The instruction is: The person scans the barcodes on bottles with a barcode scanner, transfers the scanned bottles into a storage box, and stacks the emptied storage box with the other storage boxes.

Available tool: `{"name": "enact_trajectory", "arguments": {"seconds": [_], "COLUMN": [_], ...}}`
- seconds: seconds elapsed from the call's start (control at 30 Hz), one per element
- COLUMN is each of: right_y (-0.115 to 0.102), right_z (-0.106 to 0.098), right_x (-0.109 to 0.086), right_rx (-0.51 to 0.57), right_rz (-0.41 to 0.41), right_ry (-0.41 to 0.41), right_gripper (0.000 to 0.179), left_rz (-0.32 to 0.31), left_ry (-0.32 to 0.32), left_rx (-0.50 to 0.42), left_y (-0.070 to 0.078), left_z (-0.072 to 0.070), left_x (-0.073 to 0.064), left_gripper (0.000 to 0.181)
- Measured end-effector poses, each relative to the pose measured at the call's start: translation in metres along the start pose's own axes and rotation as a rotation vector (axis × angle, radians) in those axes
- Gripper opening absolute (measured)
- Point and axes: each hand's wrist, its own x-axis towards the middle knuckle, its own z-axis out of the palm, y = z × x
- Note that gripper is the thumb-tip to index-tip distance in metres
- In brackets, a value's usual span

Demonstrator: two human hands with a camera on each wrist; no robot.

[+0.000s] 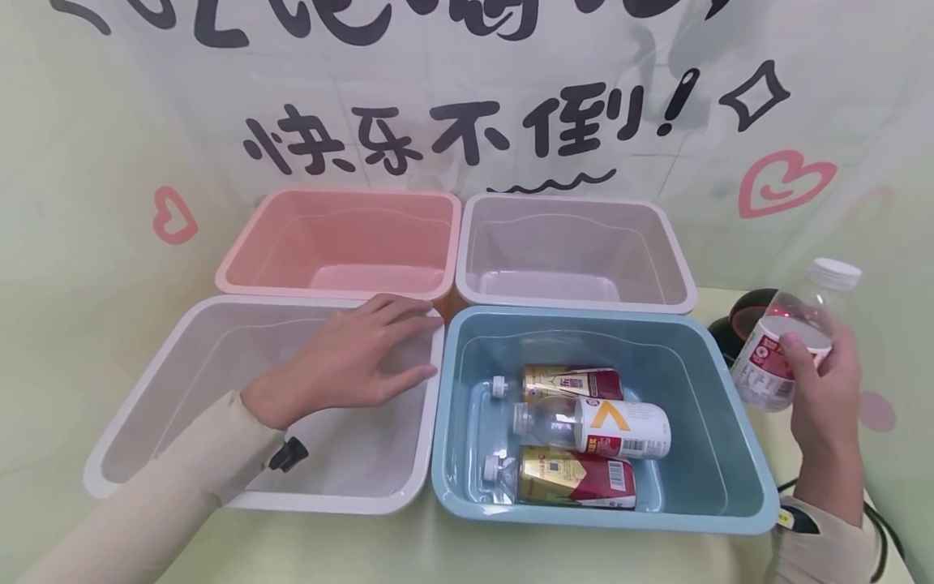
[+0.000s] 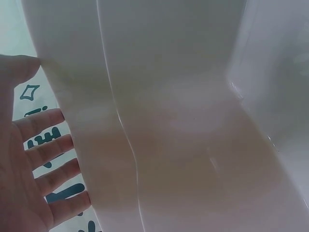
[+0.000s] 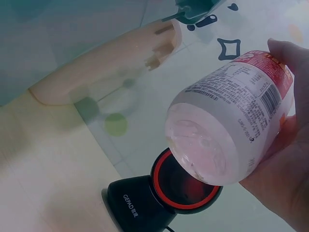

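Note:
My right hand (image 1: 828, 397) grips a clear plastic bottle (image 1: 784, 357) with a white cap and a red and white label, tilted, to the right of the blue bin (image 1: 584, 523). In the right wrist view, the bottle's base points toward a black scanner (image 3: 140, 205) with a red ring, overlapping it. My left hand (image 1: 350, 357) reaches over the front left pale grey bin (image 1: 168, 389), fingertips at its right rim. The left wrist view shows these fingers spread and nearly straight along the rim. Three capped bottles lie in the blue bin: one white-labelled bottle (image 1: 627, 427) between two with gold and red labels.
Behind stand a pink bin (image 1: 248, 251) and a second pale grey bin (image 1: 657, 251), rims close to the front ones. A printed sheet (image 1: 409, 81) with lettering and hearts hangs at the back. Dark cable (image 1: 886, 535) runs along the right edge.

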Motion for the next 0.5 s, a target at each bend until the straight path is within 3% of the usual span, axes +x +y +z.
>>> {"name": "enact_trajectory", "arguments": {"seconds": [0.5], "right_y": [0.0043], "right_z": [-0.0016], "right_x": [0.0], "right_rx": [0.05], "right_rz": [0.009], "right_ry": [-0.071], "right_gripper": [0.054], "left_rz": [0.001], "left_ry": [-0.006], "left_rx": [-0.003], "left_y": [-0.0001], "left_z": [0.0014], "left_x": [0.0007], "left_gripper": [0.06]}}
